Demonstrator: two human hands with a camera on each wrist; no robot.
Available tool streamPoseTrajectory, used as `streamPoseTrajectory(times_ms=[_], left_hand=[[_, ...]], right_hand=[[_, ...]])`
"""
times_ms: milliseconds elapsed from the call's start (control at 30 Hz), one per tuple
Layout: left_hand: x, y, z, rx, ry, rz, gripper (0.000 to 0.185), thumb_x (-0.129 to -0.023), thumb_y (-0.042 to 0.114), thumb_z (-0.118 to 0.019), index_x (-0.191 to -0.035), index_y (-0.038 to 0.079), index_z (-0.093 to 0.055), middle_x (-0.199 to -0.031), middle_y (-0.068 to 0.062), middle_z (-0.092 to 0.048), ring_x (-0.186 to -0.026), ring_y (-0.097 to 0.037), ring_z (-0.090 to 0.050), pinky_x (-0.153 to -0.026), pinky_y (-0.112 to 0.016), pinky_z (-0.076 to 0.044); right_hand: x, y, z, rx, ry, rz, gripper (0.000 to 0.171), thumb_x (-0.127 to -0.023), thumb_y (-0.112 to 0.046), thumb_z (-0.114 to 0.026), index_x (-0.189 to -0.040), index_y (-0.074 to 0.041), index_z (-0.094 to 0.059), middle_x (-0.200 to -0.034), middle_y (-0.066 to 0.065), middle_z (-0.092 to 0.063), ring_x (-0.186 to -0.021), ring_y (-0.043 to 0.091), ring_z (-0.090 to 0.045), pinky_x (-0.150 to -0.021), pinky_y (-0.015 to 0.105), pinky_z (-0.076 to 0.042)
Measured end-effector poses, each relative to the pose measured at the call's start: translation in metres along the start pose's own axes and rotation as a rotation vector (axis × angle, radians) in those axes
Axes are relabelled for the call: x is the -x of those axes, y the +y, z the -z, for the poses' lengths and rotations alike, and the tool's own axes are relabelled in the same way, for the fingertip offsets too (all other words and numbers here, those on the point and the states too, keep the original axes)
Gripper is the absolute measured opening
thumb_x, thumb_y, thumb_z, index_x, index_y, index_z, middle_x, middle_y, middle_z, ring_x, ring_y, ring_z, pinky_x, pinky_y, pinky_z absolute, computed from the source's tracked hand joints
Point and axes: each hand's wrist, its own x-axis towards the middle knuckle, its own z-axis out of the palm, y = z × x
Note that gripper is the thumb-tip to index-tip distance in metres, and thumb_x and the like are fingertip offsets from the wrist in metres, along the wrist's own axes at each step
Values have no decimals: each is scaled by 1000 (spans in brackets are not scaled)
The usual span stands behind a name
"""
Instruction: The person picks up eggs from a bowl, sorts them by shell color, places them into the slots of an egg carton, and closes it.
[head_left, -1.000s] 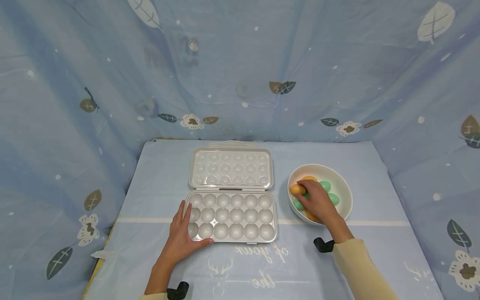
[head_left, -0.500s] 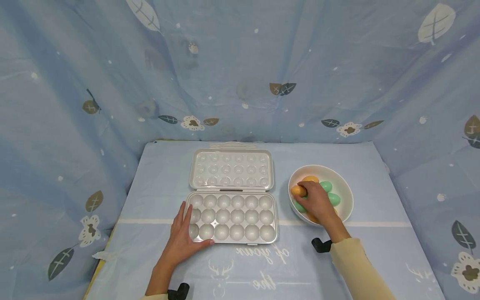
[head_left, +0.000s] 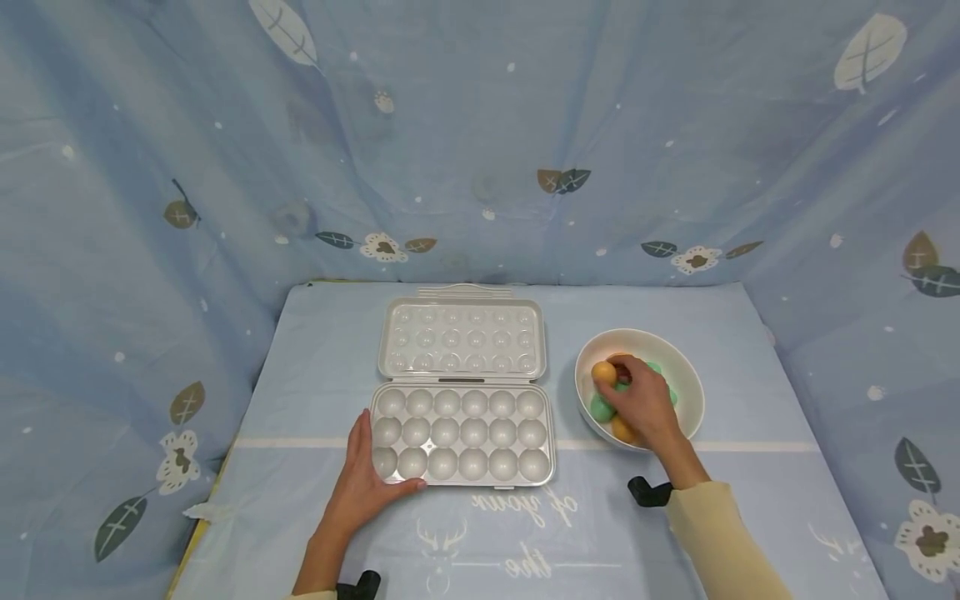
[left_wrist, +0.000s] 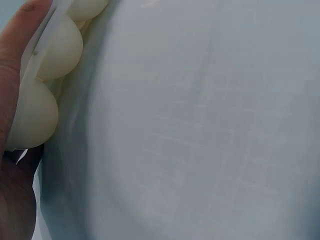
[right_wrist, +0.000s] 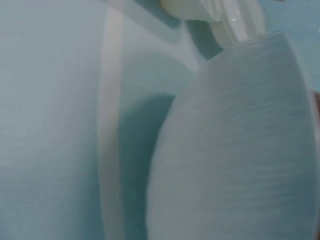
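An egg tray [head_left: 465, 477] with a hinged clear lid [head_left: 462, 336] lies open on the table in the head view, its visible cups empty. My left hand [head_left: 362, 479] rests at the tray's near left corner, fingers fairly straight along the left side and thumb along the front edge. The left wrist view shows that thumb [left_wrist: 15, 40] against the tray's rounded cups [left_wrist: 62, 50]. In a white bowl [head_left: 686, 375] to the right, my right hand [head_left: 645, 408] pinches an orange egg [head_left: 603, 373]. Under and around it lie green eggs [head_left: 602, 408] and another orange egg [head_left: 622, 429], partly hidden.
A light blue cloth [head_left: 570, 533] with white lettering covers the table. Patterned blue curtains [head_left: 480, 125] hang behind and at both sides. The bowl's outer wall [right_wrist: 240, 150] fills much of the right wrist view and hides the right hand's fingers.
My right hand has moved slightly right with the orange egg, showing more of the eggs on the bowl's near left side. The left fingers have shifted slightly outward along the tray's edge.
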Motion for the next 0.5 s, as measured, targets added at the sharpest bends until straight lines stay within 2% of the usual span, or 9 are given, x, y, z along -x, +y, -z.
streamPoseTrajectory(times_ms=[200, 500], left_hand=[[3, 0, -3, 35, 40, 10, 148, -55, 55, -100, -163, 2, -14, -154, -22, -36, -136, -39, -45, -110, -60, -41], [5, 3, -1, 55, 33, 41, 147, -55, 57, -99, -164, 8, -15, -151, -19, -40, -134, -35, -46, -111, -58, -41]], right_hand=[[0, -11, 8, -53, 75, 53, 46, -94, -31, -77, -130, -6, -63, -119, 15, -69, -107, 32, -66, -94, 50, -55], [0, -40, 16, -157, 95, 94, 49, -93, -30, -79, -133, -7, -62, -128, 14, -66, -116, 34, -66, -100, 52, -55]])
